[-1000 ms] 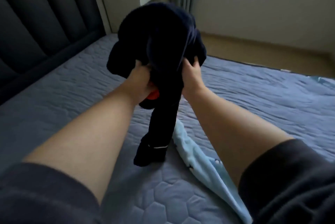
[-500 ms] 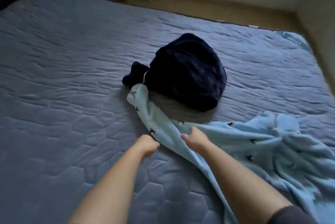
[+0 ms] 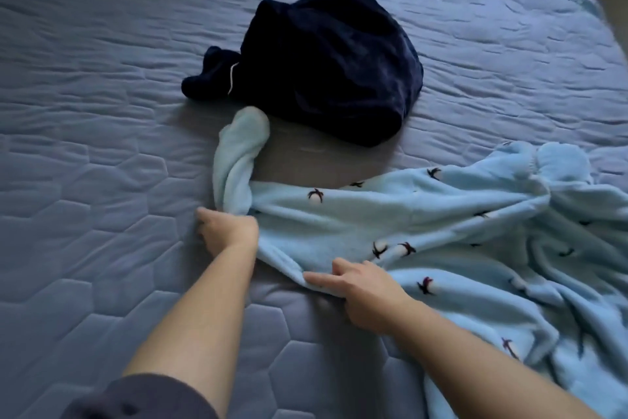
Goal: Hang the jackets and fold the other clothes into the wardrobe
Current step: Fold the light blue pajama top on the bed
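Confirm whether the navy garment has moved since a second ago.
Yes. The navy garment went down: then held above the mattress, now lying on it.

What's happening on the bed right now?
A person is working on a light blue fleece garment that lies rumpled across the quilted mattress. The left hand grips it where a twisted end branches off, and the right hand pinches its near edge. A dark navy garment lies bunched in a heap just beyond, untouched. Nothing looks folded yet.
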A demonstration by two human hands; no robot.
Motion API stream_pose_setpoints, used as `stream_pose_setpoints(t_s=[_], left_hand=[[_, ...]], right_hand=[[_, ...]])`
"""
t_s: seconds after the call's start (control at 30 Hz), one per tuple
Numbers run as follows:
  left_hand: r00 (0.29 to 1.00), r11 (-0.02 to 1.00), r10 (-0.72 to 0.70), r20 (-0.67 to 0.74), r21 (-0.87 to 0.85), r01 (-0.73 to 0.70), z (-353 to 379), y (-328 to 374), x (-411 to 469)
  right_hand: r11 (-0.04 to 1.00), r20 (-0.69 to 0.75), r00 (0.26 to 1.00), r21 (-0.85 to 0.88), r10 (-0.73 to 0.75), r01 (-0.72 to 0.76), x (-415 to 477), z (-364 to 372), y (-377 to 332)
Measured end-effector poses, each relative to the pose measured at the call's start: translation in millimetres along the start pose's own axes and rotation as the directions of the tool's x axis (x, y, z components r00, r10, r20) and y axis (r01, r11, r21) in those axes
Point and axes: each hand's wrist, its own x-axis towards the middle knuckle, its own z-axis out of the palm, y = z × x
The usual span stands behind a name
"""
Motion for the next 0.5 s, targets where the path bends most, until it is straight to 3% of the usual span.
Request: stream_pose_setpoints(t_s=[0.07, 0.13, 0.2, 0.23, 0.27, 0.3, 0.33, 0.37, 0.43, 0.5], left_hand=[[0.991, 0.991, -0.106, -0.084, -0.097, 0.097, -19, -13, 13], [0.972, 0.955, -0.211, -0.099, -0.235, 0.183, -32, -19, 34], [0.960, 0.849, -0.276, -0.054, -0.481, 0.217, -47, -28, 51], [0.945, 0.779, -0.308, -0.110, -0.599, 0.184, -62, -31, 59], [0.916, 0.798, -0.332, -0.226, -0.585, 0.145, -68, -35, 66], [0.924, 0.860, -0.317, -0.211, -0.475, 0.187, -78, -45, 69], [0.951, 0.927, -0.238, -0.199, -0.340, 0.160, -78, -50, 76], [0.970, 0.943, -0.170, -0.171, -0.313, 0.110, -76, -48, 81], [0.992, 0.877, -0.123, -0.033, -0.472, 0.093, -88, -46, 84], [0.985, 0.826, -0.164, 0.055, -0.538, 0.168, -87, -36, 89]], right_hand=[[0.999, -0.005, 1.000, -0.035, 0.014, -0.014, 4, -5, 0], [0.998, -0.114, 0.993, -0.060, 0.025, -0.032, 19, -12, -7], [0.997, -0.133, 0.990, -0.038, 0.055, -0.060, 37, -17, -20], [0.996, -0.089, 0.993, -0.026, 0.081, -0.084, 44, -15, -26], [0.993, -0.034, 0.993, -0.022, 0.115, -0.115, 49, -11, -32], [0.989, -0.006, 0.990, -0.022, 0.144, -0.144, 52, -7, -37], [0.985, -0.024, 0.985, -0.022, 0.169, -0.169, 55, -5, -43], [0.981, -0.088, 0.978, -0.021, 0.191, -0.193, 59, -5, -47], [0.977, -0.263, 0.942, 0.011, 0.209, -0.214, 68, -7, -56], [0.984, -0.315, 0.933, 0.093, 0.177, -0.155, 82, -12, -64]])
